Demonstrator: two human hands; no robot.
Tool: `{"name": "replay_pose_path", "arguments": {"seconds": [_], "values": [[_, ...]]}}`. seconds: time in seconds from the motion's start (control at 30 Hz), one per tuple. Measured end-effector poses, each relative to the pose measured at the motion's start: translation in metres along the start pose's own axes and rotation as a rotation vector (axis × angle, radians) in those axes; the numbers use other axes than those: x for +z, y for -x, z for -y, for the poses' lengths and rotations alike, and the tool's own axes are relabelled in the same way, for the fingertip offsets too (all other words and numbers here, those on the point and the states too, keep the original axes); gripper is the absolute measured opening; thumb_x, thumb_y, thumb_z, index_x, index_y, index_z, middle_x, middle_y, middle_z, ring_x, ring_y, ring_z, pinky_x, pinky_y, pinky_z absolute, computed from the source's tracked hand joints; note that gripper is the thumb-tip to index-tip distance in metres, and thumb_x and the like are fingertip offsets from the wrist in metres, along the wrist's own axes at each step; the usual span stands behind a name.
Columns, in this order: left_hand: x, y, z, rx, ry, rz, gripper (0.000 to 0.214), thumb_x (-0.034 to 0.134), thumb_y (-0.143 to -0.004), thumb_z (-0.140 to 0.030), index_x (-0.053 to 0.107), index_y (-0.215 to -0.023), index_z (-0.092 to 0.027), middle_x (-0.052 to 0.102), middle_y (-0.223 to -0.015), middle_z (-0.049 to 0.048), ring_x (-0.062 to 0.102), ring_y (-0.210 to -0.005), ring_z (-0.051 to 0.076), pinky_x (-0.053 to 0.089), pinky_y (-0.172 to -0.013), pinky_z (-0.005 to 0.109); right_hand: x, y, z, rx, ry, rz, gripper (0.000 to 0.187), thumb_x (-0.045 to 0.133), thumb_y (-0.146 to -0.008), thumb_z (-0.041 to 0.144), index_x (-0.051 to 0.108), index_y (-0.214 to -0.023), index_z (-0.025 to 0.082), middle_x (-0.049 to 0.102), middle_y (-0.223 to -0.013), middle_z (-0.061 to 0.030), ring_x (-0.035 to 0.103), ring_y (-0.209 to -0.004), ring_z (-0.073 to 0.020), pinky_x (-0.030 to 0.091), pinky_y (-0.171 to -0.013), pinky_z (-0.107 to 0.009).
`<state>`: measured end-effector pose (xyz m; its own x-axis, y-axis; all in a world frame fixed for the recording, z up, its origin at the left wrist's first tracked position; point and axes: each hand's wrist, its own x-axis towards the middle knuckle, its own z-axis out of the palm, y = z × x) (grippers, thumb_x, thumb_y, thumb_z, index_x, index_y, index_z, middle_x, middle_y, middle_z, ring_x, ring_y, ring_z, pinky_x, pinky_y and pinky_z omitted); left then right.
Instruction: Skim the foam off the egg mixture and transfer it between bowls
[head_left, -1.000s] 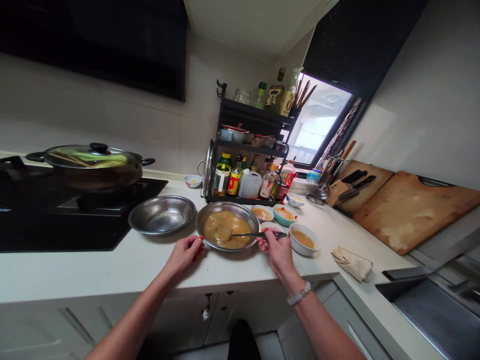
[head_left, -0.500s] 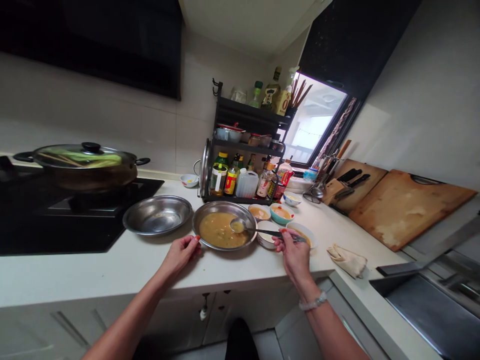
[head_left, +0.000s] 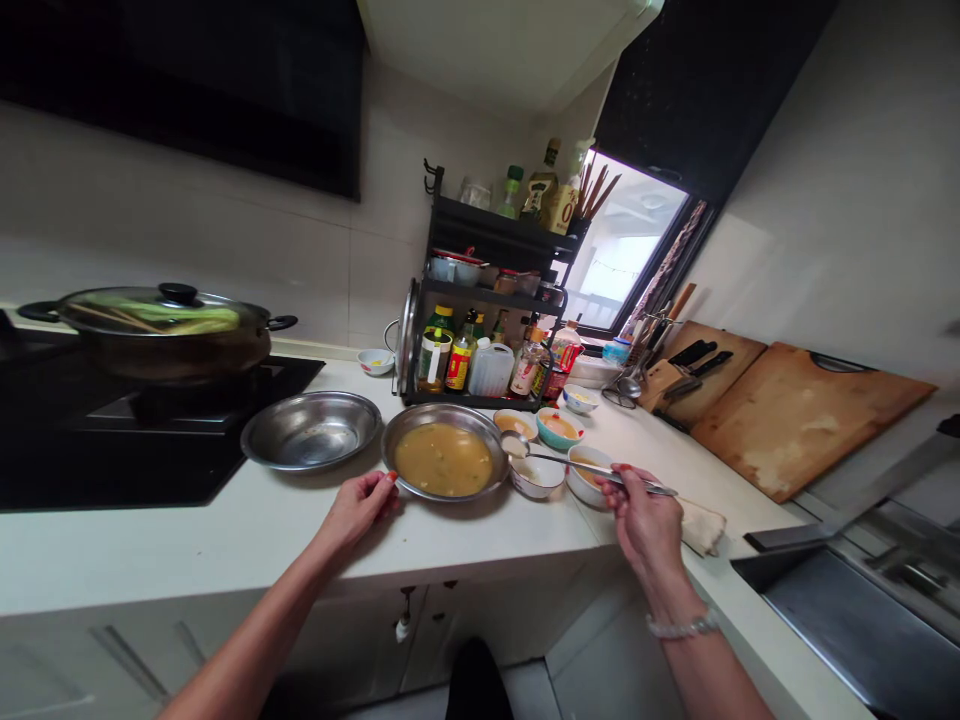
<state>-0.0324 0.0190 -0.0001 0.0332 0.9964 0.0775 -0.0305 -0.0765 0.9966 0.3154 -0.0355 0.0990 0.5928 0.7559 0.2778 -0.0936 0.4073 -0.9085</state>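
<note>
Thumb and fingers of the right hand (head_left: 646,515) close around a ladle (head_left: 564,461) near its handle's end; the left hand (head_left: 364,508), fingers curled, pinches the near left rim of a steel basin (head_left: 442,412). The ladle runs roughly left to right, scoop pointing left, by the basin's right rim and a small bowl (head_left: 534,490). Its handle partly hides another bowl (head_left: 581,488); the scoop's height is hard to judge.

Two steel basins (head_left: 311,433) (head_left: 450,494), six bowls (head_left: 376,370) (head_left: 532,430) (head_left: 559,441) (head_left: 581,408) (head_left: 537,490) (head_left: 589,496) on one counter (head_left: 300,545) — one ladle (head_left: 581,465), one lidded pot (head_left: 172,355), one three-tiered rack (head_left: 487,294), three bottles (head_left: 511,192) (head_left: 540,195) (head_left: 562,210) along its top, two cutting boards (head_left: 802,425) (head_left: 742,355), one cloth (head_left: 703,525) — one bracelet (head_left: 682,626), one sink (head_left: 840,640).
</note>
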Motion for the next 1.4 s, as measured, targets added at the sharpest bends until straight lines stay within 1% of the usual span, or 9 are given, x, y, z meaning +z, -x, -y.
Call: {"name": "replay_pose_path", "arguments": {"seconds": [0.37, 0.47, 0.63, 0.77, 0.9, 1.03, 1.17, 1.27, 1.4], "values": [[0.000, 0.001, -0.001, -0.021, 0.003, -0.008, 0.051, 0.058, -0.068, -0.066, 0.056, -0.062, -0.016, 0.056, -0.053, 0.0003, 0.043, -0.046, 0.011, 0.031, -0.047, 0.022, -0.074, -0.028, 0.018, -0.241, 0.199, -0.275, 0.032, 0.073, -0.062, 0.039, 0.060, -0.076, 0.013, 0.061, -0.051, -0.0005, 0.056, -0.041, -0.0118, 0.044, -0.036, -0.020], [0.000, 0.001, -0.001, -0.012, -0.012, -0.011, 0.050, 0.058, -0.069, -0.066, 0.056, -0.063, -0.016, 0.057, -0.053, 0.0002, 0.043, -0.046, 0.011, 0.030, -0.046, 0.022, -0.088, -0.023, 0.014, -0.317, 0.444, -0.240, 0.037, 0.069, -0.069, 0.045, 0.062, -0.084, 0.012, 0.062, -0.053, -0.0008, 0.056, -0.041, -0.0132, 0.047, -0.040, -0.024], [0.001, 0.001, -0.001, -0.005, -0.026, -0.016, 0.051, 0.057, -0.068, -0.067, 0.056, -0.062, -0.016, 0.057, -0.054, 0.0008, 0.044, -0.046, 0.011, 0.031, -0.046, 0.022, -0.095, -0.007, 0.010, -0.512, 0.743, -0.045, 0.039, 0.059, -0.077, 0.051, 0.068, -0.091, 0.016, 0.066, -0.068, -0.0042, 0.061, -0.050, -0.0150, 0.053, -0.050, -0.028], [0.002, 0.001, -0.003, -0.008, 0.001, -0.015, 0.049, 0.059, -0.067, -0.065, 0.054, -0.059, -0.017, 0.056, -0.051, -0.0002, 0.043, -0.045, 0.010, 0.031, -0.045, 0.022, -0.069, 0.010, 0.015, -0.607, 0.657, 0.064, 0.028, 0.061, -0.079, 0.044, 0.069, -0.092, 0.021, 0.066, -0.079, -0.0043, 0.060, -0.054, -0.0140, 0.054, -0.052, -0.029], [0.001, 0.001, -0.003, -0.006, 0.004, -0.014, 0.047, 0.059, -0.069, -0.062, 0.055, -0.059, -0.017, 0.056, -0.052, -0.0004, 0.042, -0.044, 0.009, 0.031, -0.045, 0.022, -0.021, 0.029, 0.010, -0.544, 0.441, 0.156, 0.023, 0.059, -0.083, 0.040, 0.067, -0.092, 0.019, 0.062, -0.063, 0.0003, 0.056, -0.047, -0.0118, 0.052, -0.048, -0.028], [0.001, 0.000, 0.001, -0.003, 0.017, -0.015, 0.046, 0.059, -0.071, -0.061, 0.055, -0.060, -0.017, 0.055, -0.051, -0.0006, 0.044, -0.046, 0.010, 0.031, -0.044, 0.021, 0.022, 0.042, -0.014, -0.435, 0.311, 0.339, 0.022, 0.060, -0.083, 0.039, 0.068, -0.090, 0.019, 0.062, -0.068, -0.0002, 0.055, -0.046, -0.0107, 0.050, -0.042, -0.025], [0.002, 0.001, 0.000, 0.008, 0.028, -0.001, 0.046, 0.059, -0.072, -0.061, 0.053, -0.058, -0.017, 0.054, -0.051, -0.0008, 0.042, -0.044, 0.009, 0.030, -0.044, 0.021, 0.051, 0.046, -0.043, -0.342, 0.343, 0.506, 0.023, 0.056, -0.085, 0.037, 0.068, -0.093, 0.019, 0.064, -0.076, -0.0026, 0.058, -0.051, -0.0107, 0.050, -0.043, -0.023], [0.002, 0.002, -0.003, -0.003, 0.027, 0.004, 0.046, 0.058, -0.072, -0.061, 0.054, -0.061, -0.016, 0.055, -0.052, -0.0008, 0.042, -0.044, 0.009, 0.030, -0.044, 0.021, 0.065, 0.049, -0.058, -0.291, 0.345, 0.531, 0.025, 0.057, -0.084, 0.039, 0.067, -0.093, 0.018, 0.064, -0.071, -0.0023, 0.058, -0.050, -0.0109, 0.049, -0.044, -0.023], [0.002, 0.002, -0.002, -0.024, 0.032, 0.002, 0.046, 0.058, -0.072, -0.060, 0.054, -0.062, -0.016, 0.055, -0.052, -0.0007, 0.042, -0.044, 0.009, 0.030, -0.044, 0.021, 0.078, 0.052, -0.068, -0.147, 0.244, 0.456, 0.030, 0.057, -0.083, 0.044, 0.063, -0.092, 0.015, 0.060, -0.056, 0.0019, 0.056, -0.044, -0.0105, 0.050, -0.046, -0.023]]}}
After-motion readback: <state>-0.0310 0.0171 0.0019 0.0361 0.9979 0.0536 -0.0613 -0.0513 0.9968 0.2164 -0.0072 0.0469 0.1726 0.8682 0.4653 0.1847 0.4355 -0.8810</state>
